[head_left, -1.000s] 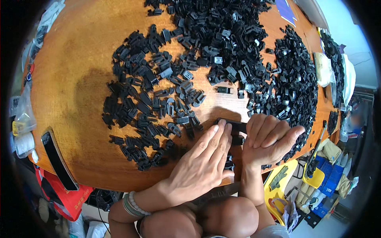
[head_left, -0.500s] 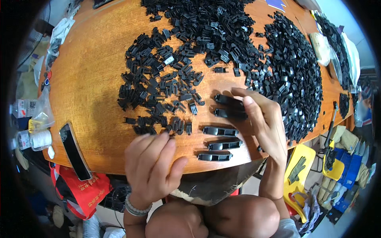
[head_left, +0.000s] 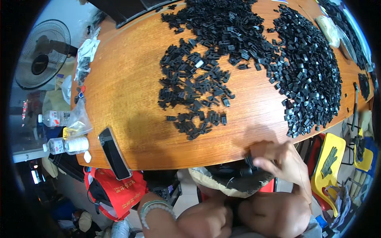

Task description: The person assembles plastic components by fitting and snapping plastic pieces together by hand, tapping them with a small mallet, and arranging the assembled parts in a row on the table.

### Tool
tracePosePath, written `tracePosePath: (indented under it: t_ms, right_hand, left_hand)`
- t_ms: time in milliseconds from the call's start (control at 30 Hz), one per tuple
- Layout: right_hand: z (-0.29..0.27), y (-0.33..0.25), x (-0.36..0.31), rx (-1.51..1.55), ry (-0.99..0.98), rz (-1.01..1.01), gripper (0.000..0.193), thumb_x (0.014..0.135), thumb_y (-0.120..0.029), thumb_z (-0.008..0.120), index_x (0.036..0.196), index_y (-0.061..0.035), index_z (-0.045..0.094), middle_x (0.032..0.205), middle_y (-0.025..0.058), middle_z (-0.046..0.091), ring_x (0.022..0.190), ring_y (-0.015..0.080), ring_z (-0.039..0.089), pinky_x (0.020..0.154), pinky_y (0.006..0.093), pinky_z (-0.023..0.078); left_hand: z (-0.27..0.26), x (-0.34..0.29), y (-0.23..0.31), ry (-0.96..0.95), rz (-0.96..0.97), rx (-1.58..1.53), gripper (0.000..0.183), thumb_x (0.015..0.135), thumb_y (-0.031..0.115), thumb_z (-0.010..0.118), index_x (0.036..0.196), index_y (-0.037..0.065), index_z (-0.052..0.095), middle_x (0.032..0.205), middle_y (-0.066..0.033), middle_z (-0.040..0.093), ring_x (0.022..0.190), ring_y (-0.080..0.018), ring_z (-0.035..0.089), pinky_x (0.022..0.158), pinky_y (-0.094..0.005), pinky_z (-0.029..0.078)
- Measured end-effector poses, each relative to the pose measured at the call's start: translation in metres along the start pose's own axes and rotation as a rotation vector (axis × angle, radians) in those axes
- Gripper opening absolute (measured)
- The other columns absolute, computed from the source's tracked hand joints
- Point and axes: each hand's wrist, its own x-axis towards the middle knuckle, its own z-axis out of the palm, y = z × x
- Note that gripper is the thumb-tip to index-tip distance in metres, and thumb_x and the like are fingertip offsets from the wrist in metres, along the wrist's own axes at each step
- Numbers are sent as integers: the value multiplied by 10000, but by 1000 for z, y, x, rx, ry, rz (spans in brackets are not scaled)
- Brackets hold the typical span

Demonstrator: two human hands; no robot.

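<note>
My right hand [head_left: 278, 156] is at the near table edge, above an open dark sack with a pale rim [head_left: 198, 173] at my lap. Its thumb and fingers close around a black plastic part [head_left: 249, 160], which the hand partly hides. Dark pieces show inside the sack, but their shapes are hard to make out. My left hand [head_left: 145, 198] is low beside my left leg, just past a pale beaded bracelet; its fingers are hidden. Loose small black plastic clips [head_left: 194, 85] lie scattered on the wooden table [head_left: 127, 71].
Big heaps of black clips [head_left: 230, 27] and shiny black pieces [head_left: 309, 75] cover the far and right parts of the table. A phone [head_left: 115, 154] lies near the left edge, beside plastic bottles [head_left: 55, 146]. Yellow chair [head_left: 327, 174] at right, red bag [head_left: 119, 194] at left.
The row of long black parts has gone from the table's near edge. My right hand has moved toward me to the sack; my left hand has dropped off the table. The view has shifted left.
</note>
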Motion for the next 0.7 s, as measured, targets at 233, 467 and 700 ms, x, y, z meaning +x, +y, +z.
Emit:
tracePosePath:
  t_ms: [233,467,700]
  right_hand:
    - [31,1,-3,-42,-97,-181,388,850,-309,665,604,-12,624,561,128,572,513,334,556,531,401,462]
    - [48,-6,-1,-31,-64,-128,381,870,-273,642,615,7,602,617,161,582,579,360,567,563,433,464]
    - [63,-14,3,-40,-171,-227,359,912,-322,564,729,-19,626,654,161,592,624,363,584,583,445,468]
  left_hand:
    - [-8,12,-3,718,723,510,273,903,213,531,1077,4,529,1096,-158,569,1033,-335,533,876,-431,432]
    - [-21,13,-4,1686,1610,1196,228,869,219,523,938,2,534,929,-199,558,897,-372,540,772,-426,450]
    - [-45,17,1,1928,1928,1621,204,855,207,518,897,10,549,860,-206,566,874,-387,547,746,-434,454]
